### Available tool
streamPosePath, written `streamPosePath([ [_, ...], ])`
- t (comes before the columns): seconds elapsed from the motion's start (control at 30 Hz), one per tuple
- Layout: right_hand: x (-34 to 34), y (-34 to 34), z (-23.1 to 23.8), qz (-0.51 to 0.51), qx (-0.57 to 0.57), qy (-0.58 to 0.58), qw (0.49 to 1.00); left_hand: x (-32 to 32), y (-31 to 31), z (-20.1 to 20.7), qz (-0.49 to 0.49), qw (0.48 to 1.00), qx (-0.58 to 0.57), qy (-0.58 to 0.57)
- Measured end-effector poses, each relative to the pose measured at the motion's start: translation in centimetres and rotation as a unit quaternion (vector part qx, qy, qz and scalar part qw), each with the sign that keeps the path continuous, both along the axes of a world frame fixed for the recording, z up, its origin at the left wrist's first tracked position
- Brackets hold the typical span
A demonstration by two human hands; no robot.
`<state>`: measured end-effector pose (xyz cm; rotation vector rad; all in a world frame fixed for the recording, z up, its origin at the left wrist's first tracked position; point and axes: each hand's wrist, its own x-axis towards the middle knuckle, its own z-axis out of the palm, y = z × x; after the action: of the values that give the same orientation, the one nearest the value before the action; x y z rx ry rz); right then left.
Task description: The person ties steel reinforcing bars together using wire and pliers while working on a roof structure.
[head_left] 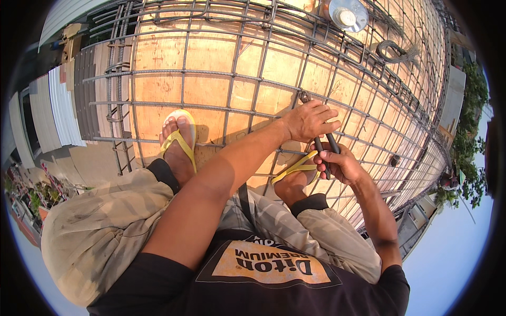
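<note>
My right hand (341, 162) grips the black handles of a pair of pincers (334, 143), with the handles slightly apart. Across the middle of the tool lies my left hand (312, 121), its fingers curled over it and hiding that part. The dark head of the pincers pokes out beyond my left hand, close to a crossing of the rebar grid (258, 79). Whether a tie wire sits in the jaws is too small to tell. Beneath the bars lies plywood decking (211, 55).
My feet in yellow flip-flops (182, 138) stand among the bars. Farther off, a coil of tie wire (391, 51) and a round metal dish (358, 13) with a pale item in it rest on the grid. Bundled bars (211, 16) run along the far side. Corrugated sheets (63, 108) lie left.
</note>
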<state>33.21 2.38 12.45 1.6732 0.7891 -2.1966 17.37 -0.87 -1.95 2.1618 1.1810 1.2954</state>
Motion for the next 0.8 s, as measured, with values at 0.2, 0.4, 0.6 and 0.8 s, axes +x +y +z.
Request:
streamPosePath([
  [0.2, 1.9, 2.0, -0.8, -0.026, -0.09, 0.07, 0.993, 0.6, 2.3, 0.0, -0.094, 0.991, -0.038, 0.083],
  [0.4, 0.6, 5.9, 1.7, 0.426, 0.195, -0.09, 0.879, 0.7, 4.3, 2.1, -0.154, 0.957, -0.184, 0.162],
  [0.6, -3.1, 2.7, 5.7, 0.631, 0.472, -0.219, 0.575, -0.2, 6.2, 3.5, -0.19, 0.925, -0.305, 0.121],
  [0.8, 0.9, 0.9, 1.3, 0.579, 0.492, -0.231, 0.608, -0.1, 5.9, 4.5, -0.233, 0.901, -0.321, 0.175],
])
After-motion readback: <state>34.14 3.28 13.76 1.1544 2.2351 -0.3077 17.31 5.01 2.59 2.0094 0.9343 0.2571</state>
